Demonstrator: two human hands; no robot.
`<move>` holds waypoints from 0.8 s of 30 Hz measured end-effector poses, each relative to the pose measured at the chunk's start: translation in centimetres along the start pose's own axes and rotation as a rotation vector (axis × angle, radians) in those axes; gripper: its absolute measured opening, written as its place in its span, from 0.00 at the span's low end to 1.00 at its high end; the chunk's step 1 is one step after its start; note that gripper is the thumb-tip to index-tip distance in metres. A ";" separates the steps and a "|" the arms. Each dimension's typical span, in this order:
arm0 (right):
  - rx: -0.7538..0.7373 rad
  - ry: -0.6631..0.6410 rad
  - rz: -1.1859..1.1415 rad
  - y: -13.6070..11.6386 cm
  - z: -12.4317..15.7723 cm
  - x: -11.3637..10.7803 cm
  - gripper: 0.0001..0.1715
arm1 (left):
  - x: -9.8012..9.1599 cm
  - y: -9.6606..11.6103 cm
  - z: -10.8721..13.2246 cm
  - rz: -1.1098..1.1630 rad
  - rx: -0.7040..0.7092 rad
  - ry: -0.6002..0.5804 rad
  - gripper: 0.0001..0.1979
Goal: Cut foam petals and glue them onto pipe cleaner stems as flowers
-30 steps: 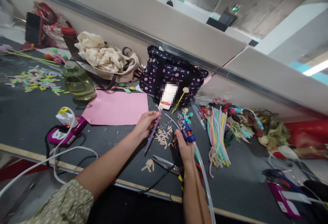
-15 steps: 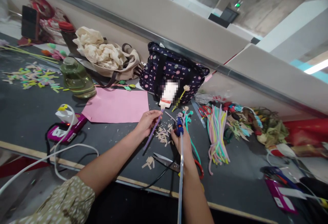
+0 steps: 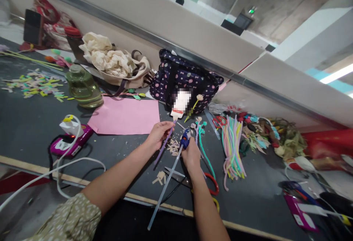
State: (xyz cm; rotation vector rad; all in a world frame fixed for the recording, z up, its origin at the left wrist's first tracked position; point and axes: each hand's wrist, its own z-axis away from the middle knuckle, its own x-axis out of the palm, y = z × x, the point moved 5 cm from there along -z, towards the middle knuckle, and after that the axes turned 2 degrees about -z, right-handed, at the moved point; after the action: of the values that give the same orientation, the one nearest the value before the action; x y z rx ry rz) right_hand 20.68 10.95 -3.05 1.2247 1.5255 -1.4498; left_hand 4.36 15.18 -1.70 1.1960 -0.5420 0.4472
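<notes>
My left hand [image 3: 160, 134] pinches a purple stem [image 3: 163, 149] near its top, where a small pale piece sits. My right hand [image 3: 191, 152] is wrapped round a blue glue gun [image 3: 184, 140], from whose back a long clear glue stick [image 3: 165, 189] slants down toward the table's front edge. The gun's nozzle is close to the stem but a gap shows between them. Small pale strips [image 3: 173, 147] lie between my hands. Under my right wrist, scissors [image 3: 211, 184] with red handles lie partly hidden. Teal and purple stems [image 3: 203, 141] lie just right of the gun.
Behind my hands stand a dark patterned bag [image 3: 182, 75] and a pink sheet [image 3: 127, 116]. A green bottle [image 3: 84, 88] and a purple power strip [image 3: 71, 141] are left. Fuzzy stems [image 3: 233, 149] lie in a bundle right, near red-handled scissors [image 3: 219, 122].
My right hand has turned the glue gun and moved it slightly left, toward the stem. The glue stick now slants to the lower left. My left hand keeps its pinch.
</notes>
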 end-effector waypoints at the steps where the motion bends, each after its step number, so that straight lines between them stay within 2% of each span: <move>1: 0.003 -0.003 0.000 0.1 0.0 0.1 0.11 | 0.0 0.0 0.0 0.001 0.001 -0.001 0.14; 5: 0.010 0.022 -0.137 0.2 0.0 -0.4 0.11 | 0.0 0.0 -0.1 -0.005 -0.001 -0.014 0.13; 11: -0.079 0.239 -0.696 0.1 0.2 -3.3 0.10 | 0.3 -0.6 -0.2 -0.006 -0.066 -0.058 0.11; 15: -0.048 0.291 -0.913 0.3 0.1 -3.6 0.10 | 0.9 -1.0 0.1 -0.055 -0.110 -0.129 0.07; 19: -0.060 0.290 -0.985 0.2 0.2 -3.6 0.11 | 1.4 -1.4 0.5 -0.153 -0.179 -0.199 0.06; 24: -0.112 0.256 -0.803 -0.4 0.6 -4.3 0.10 | 1.7 -2.0 1.0 -0.179 -0.252 -0.246 0.05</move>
State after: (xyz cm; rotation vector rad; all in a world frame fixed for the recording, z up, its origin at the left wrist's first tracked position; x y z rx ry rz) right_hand 21.55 9.63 1.05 0.7659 2.4131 -1.6846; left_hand 6.73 13.68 -1.95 1.0506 -0.6749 0.0753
